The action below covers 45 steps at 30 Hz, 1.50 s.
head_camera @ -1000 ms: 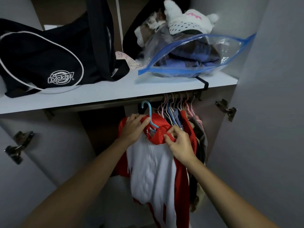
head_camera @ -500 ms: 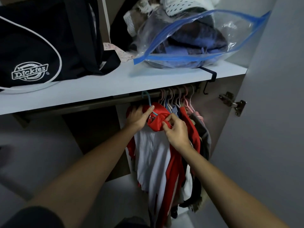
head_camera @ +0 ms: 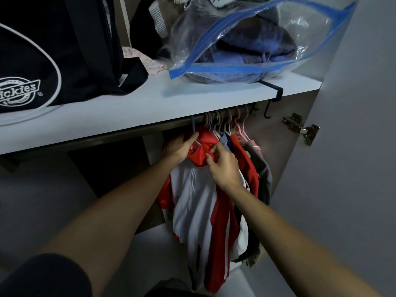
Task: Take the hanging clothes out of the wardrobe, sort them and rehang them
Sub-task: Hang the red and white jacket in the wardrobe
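Room: the inside of a pale grey wardrobe, dimly lit, its door [head_camera: 353, 146] swung open at 3 o'clock with a metal hinge [head_camera: 301, 128] on its inner face.
Shelf: a white shelf [head_camera: 132, 108] crossed the upper half of the view, smooth and matte.
On the shelf: a black bag [head_camera: 53, 54] with white piping and a Dickies badge at 10 o'clock; a clear zip bag [head_camera: 246, 46] with blue edging, stuffed with folded blue cloth, at 1 o'clock.
Hook: a dark metal hook [head_camera: 273, 97] clipped over the shelf edge, just right of the zip bag.
Rail: a dark rail [head_camera: 120, 136] ran under the shelf, with pink hangers [head_camera: 222, 123] bunched toward its right end.
Jacket: a red and white jacket [head_camera: 199, 202] hung at the centre from a teal hanger [head_camera: 194, 127] (its hook over the rail), leftmost of the hanging clothes [head_camera: 261, 174].
Left hand: left hand [head_camera: 179, 146] held the jacket's shoulder beside the teal hanger, thumb pointing right.
Right hand: right hand [head_camera: 224, 166] had its grip pinched on the red collar.
Floor of wardrobe: pale, in shadow at 6 o'clock.
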{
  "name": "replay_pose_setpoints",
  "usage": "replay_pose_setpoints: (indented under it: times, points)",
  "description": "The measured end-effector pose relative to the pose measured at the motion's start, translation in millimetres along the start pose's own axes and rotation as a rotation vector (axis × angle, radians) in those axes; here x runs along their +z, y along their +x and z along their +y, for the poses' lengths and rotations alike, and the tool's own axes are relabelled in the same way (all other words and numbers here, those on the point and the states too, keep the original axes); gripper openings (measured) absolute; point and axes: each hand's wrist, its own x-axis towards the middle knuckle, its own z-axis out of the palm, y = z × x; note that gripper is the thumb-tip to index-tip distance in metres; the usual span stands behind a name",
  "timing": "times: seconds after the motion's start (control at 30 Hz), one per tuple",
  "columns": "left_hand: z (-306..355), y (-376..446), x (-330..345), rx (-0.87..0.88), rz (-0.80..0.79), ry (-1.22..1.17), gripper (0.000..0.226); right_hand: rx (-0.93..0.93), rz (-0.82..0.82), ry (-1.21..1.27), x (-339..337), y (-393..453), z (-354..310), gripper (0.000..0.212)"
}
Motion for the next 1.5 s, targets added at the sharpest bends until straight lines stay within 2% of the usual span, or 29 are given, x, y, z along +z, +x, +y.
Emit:
replay_pose_setpoints:
  times: [0.07,0.17,0.27,0.37,0.47,0.57,0.6,0.73,0.87,0.93,1.1,1.3,1.5]
  points:
    - [-3,-1,3,-0.001,0.003,0.0,0.11,-0.016,-0.005,-0.069,3,-2,3,0.013]
    - [1,-2,6,0.003,-0.009,0.031,0.098,-0.112,-0.006,-0.178,6,-2,7,0.012]
    - [2,-1,6,0.02,-0.008,0.079,0.099,-0.207,0.013,-0.408,6,-5,15,0.014]
    - [0,4,9,0.019,-0.01,0.11,0.104,-0.268,0.036,-0.594,7,-7,23,0.028]
    - [-3,11,12,0.021,-0.006,0.141,0.109,-0.229,-0.032,-0.677,9,-4,28,0.046]
    - [-4,20,11,-0.004,-0.002,0.182,0.127,-0.174,-0.126,-0.671,8,-2,28,0.054]
    - [-2,20,10,-0.015,-0.007,0.199,0.124,-0.167,-0.157,-0.658,5,-2,27,0.056]
    - [-2,1,6,0.033,0.018,0.193,0.087,-0.133,-0.279,-0.548,-16,-11,22,0.066]
    - [-9,-41,-1,0.015,0.047,0.13,0.091,-0.106,-0.317,-0.437,-56,-31,15,0.072]
    - [-2,-82,-3,0.024,0.061,0.131,0.083,-0.089,-0.322,-0.411,-82,-45,12,0.071]
    - [15,-198,10,0.233,0.165,0.342,0.084,-0.097,-0.339,-0.403,-154,-94,18,0.07]
    - [60,-299,54,0.501,0.129,0.489,0.071,-0.055,-0.263,-0.433,-234,-166,32,0.065]
    - [104,-370,91,0.8,0.024,0.367,0.064,0.067,-0.121,-0.466,-303,-259,32,0.054]
